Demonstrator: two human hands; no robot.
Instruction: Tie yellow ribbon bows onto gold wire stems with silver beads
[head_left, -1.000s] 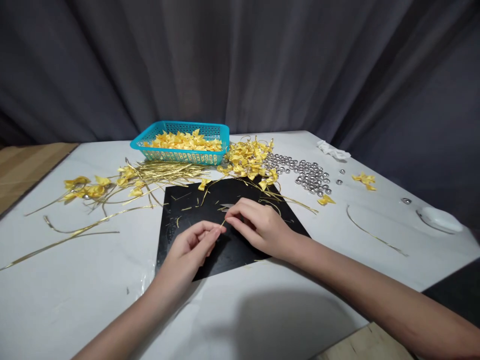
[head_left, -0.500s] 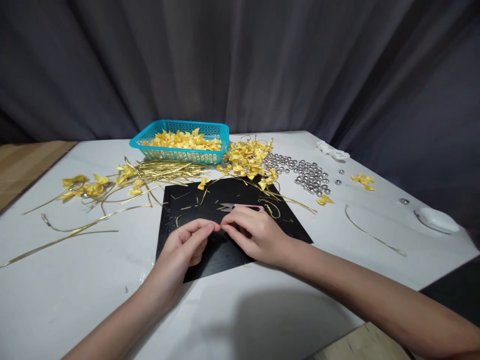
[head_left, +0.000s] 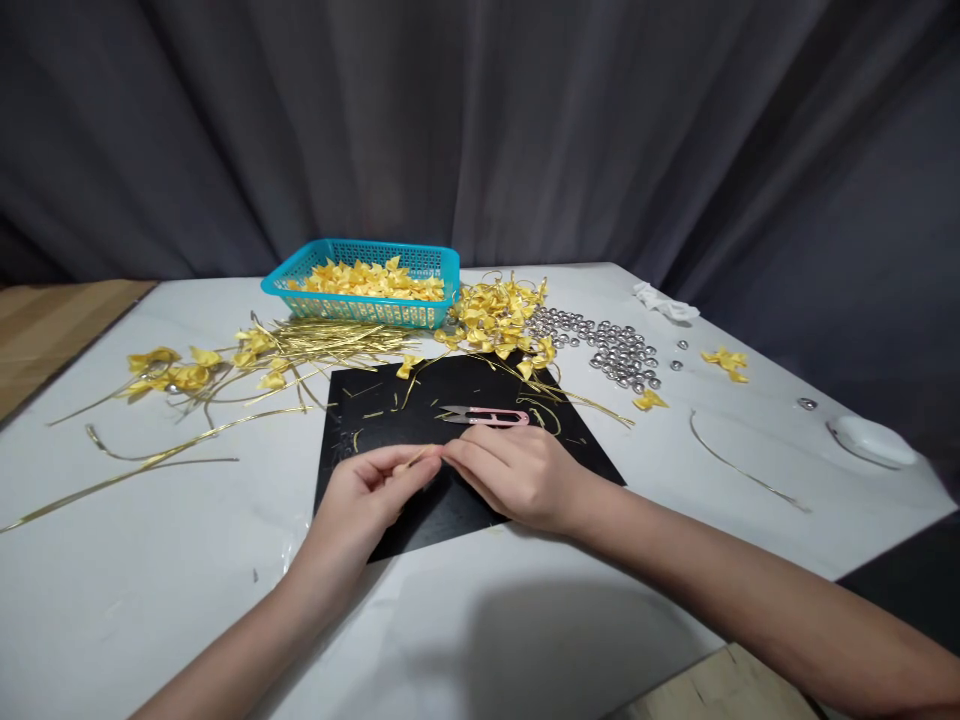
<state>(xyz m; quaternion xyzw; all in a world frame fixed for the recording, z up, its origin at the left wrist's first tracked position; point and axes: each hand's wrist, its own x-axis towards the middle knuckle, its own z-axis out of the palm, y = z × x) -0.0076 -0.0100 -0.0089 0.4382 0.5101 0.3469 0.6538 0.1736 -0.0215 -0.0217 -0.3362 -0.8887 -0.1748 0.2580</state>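
"Nearest?"

"Our left hand pinches a thin gold strand. Our right hand meets it, fingertips touching; its grip's hidden, we can't tell."

"Strand's where?"

"Left thumb and finger, above the black mat."

"Beyond?"

"We've got pink snips on the mat, silver beads, gold cords, blue basket of yellow bows. Last, grey curtain."
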